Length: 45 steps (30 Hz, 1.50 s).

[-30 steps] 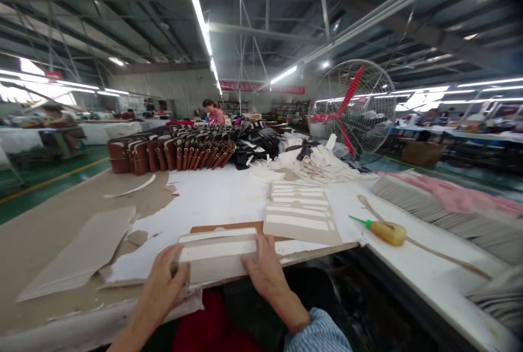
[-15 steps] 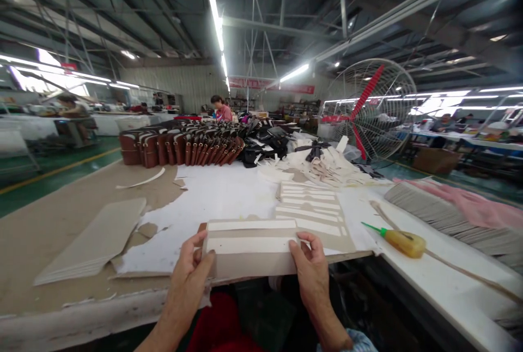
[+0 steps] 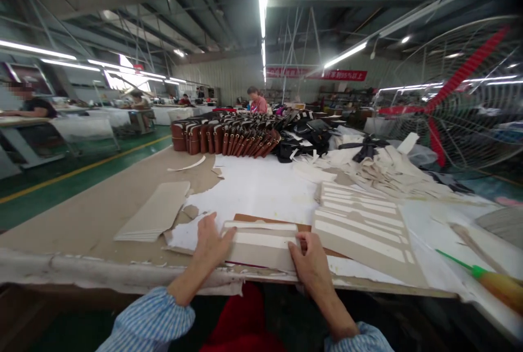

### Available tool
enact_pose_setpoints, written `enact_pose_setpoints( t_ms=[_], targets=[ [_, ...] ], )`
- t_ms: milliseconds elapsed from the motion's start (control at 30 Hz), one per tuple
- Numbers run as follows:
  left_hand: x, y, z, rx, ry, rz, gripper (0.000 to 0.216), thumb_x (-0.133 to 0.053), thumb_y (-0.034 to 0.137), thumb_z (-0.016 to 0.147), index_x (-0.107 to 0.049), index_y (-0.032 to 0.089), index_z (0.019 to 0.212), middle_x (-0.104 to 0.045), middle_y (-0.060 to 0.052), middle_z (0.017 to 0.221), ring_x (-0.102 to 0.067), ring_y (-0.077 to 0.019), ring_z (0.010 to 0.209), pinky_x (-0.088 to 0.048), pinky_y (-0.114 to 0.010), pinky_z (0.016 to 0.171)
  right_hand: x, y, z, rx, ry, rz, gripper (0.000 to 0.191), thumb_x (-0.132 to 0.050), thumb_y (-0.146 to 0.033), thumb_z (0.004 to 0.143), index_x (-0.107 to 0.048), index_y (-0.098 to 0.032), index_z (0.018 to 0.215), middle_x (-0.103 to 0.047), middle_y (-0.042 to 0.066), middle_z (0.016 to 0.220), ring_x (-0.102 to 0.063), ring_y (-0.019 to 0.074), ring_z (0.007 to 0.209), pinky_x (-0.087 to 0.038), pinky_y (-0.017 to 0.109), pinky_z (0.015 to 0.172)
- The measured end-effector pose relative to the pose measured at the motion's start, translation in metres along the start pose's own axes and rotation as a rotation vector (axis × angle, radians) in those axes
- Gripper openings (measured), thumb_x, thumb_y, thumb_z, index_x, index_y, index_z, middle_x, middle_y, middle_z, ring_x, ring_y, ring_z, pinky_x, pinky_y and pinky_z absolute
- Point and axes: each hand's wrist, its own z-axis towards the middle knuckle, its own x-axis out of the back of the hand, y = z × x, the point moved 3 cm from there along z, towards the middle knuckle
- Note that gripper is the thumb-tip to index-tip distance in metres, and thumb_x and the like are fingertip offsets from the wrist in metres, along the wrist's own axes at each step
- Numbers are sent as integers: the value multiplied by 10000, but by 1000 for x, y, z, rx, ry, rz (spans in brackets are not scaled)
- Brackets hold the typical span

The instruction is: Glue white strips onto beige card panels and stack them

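Observation:
A beige panel (image 3: pixel 257 254) with white strips across it lies low at the table's front edge, over a brown sheet (image 3: pixel 242 218) that shows behind it and to its right. My left hand (image 3: pixel 211 240) is at the panel's left end, fingers stretched out and thumb against the edge. At the right end my right hand (image 3: pixel 310 258) pinches the panel between thumb and curled fingers. Just right of that hand lies a larger beige sheet (image 3: pixel 378 251) bearing several white strips.
A stack of beige boards (image 3: pixel 153 213) sits on the left. Brown bags (image 3: pixel 229 137) stand in rows behind, beside black pieces (image 3: pixel 304 137) and pale scraps (image 3: pixel 379 167). An awl (image 3: pixel 496 284) with a yellow handle lies right. A large fan (image 3: pixel 433 107) stands beyond the table.
My view has swung left. The panel is now lower, flatter on the table, with more of the brown sheet showing. My left hand has loosened from gripping to spread fingers; the right keeps its grip.

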Motion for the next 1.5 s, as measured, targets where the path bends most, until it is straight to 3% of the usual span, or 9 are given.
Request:
enact_pose_setpoints(
  t_ms=[100,200,300,400,533,800,1067,1233,1500],
  targets=[
    [-11,14,-15,-238,-112,144,458,-603,279,862,-599,161,1305,-540,-171,1506,-420,-355,1458,-290,-585,1236,-1,-6,-3,124,-73,-147,185,-579,-332,833,-657,-178,899,-633,159,998,-589,341,996,-482,571,975],
    [-23,36,-28,-447,-290,257,363,-554,224,929,-639,215,1281,-599,-93,1469,-472,-294,1416,-342,-508,1217,2,-19,-3,230,-137,-282,244,-537,-261,899,-696,-112,1010,-597,239,1185,-519,377,1132,-399,621,1057],
    [-32,51,-29,-541,-376,385,310,-484,201,992,-642,183,1259,-676,-110,1321,-576,-302,1269,-412,-533,1137,-8,-38,6,356,-284,-353,297,-473,-151,944,-707,-110,1123,-617,195,1236,-518,318,1161,-405,511,1093],
    [-35,57,-25,-581,-406,497,255,-456,174,1008,-663,154,1156,-698,-122,1174,-620,-308,1136,-450,-546,1070,-30,-54,15,450,-473,-409,346,-455,-40,925,-732,-150,1100,-678,120,1168,-574,242,1112,-444,362,1054],
    [-36,57,-26,-605,-437,565,226,-469,147,997,-672,146,1094,-689,-112,1124,-622,-298,1093,-482,-510,1034,-50,-60,24,456,-636,-525,324,-475,-4,906,-755,-154,971,-707,100,1048,-623,236,1057,-478,318,963],
    [-45,53,-32,-604,-536,558,307,-460,131,988,-670,69,1202,-683,-168,1226,-602,-328,1174,-500,-490,1056,-55,-62,31,385,-792,-662,328,-464,-7,921,-730,-186,986,-682,72,1075,-614,224,1089,-456,316,951],
    [-40,56,-29,-521,-488,488,309,-517,131,952,-675,119,1218,-695,-119,1191,-626,-290,1119,-536,-454,1025,-58,-68,42,338,-826,-716,279,-491,-29,917,-711,-196,957,-691,63,1036,-626,228,1023,-468,329,891],
    [-41,52,-30,-489,-476,461,377,-515,155,966,-623,116,1325,-675,-110,1270,-601,-281,1175,-502,-440,1079,-59,-72,37,386,-860,-734,316,-503,-60,960,-722,-207,1133,-694,69,1105,-635,253,1084,-493,357,903],
    [-40,52,-30,-481,-479,494,352,-513,189,976,-656,133,1294,-674,-114,1280,-585,-290,1203,-483,-478,1100,-63,-78,33,437,-820,-749,275,-517,-57,964,-740,-194,1048,-703,72,1082,-635,253,1071,-501,355,895]
  ],
)
